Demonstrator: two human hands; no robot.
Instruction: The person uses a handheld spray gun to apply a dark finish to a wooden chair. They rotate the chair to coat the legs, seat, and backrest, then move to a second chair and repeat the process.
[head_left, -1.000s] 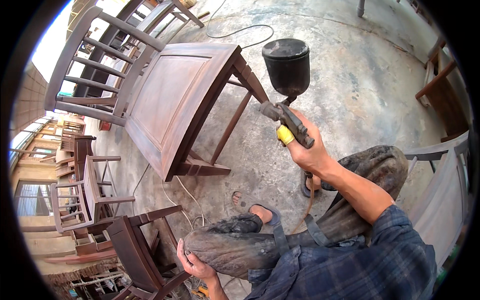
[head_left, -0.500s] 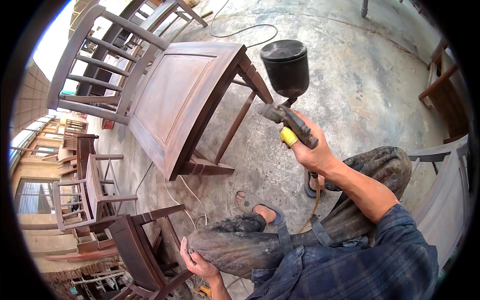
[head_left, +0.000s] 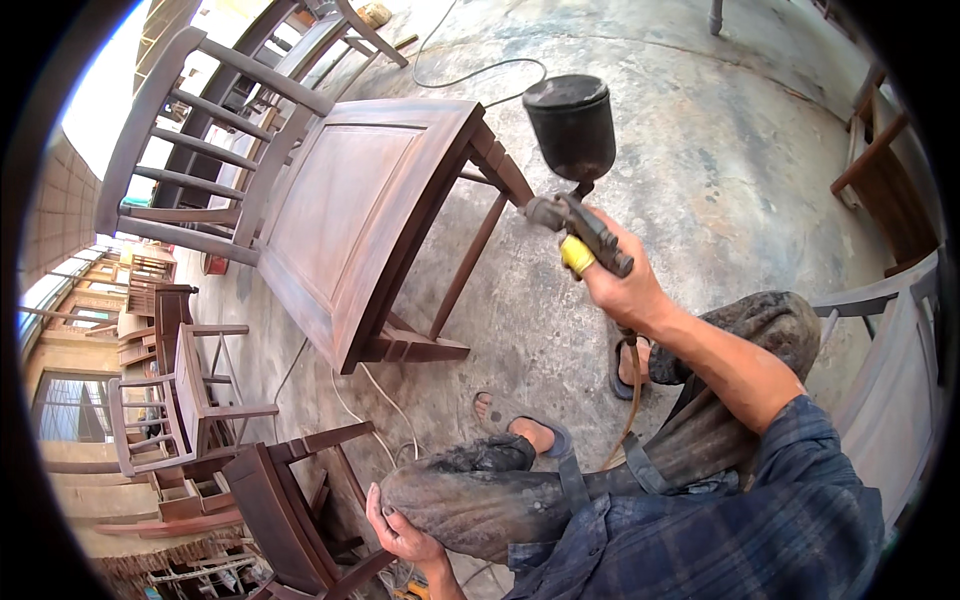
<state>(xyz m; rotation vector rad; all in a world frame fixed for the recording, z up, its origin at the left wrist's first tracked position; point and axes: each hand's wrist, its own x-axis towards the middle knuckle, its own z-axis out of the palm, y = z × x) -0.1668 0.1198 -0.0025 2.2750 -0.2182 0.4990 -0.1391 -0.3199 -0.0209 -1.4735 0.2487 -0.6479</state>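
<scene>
One spray gun (head_left: 580,225) gripped in right hand (head_left: 625,285) — left hand (head_left: 400,530) cups knee (head_left: 450,495); one chair (head_left: 350,210) ahead.

Spray gun (head_left: 585,235), frame centre: dull grimy metal body, matt black cup (head_left: 572,125), glossy yellow plastic bit. Chair (head_left: 350,215), upper left: dark red-brown wood w/ slight satin sheen, smooth panel. Concrete floor (head_left: 700,130), upper right: rough, stained, matt; trousers (head_left: 560,480), bottom centre: cloth, paint-caked.
</scene>
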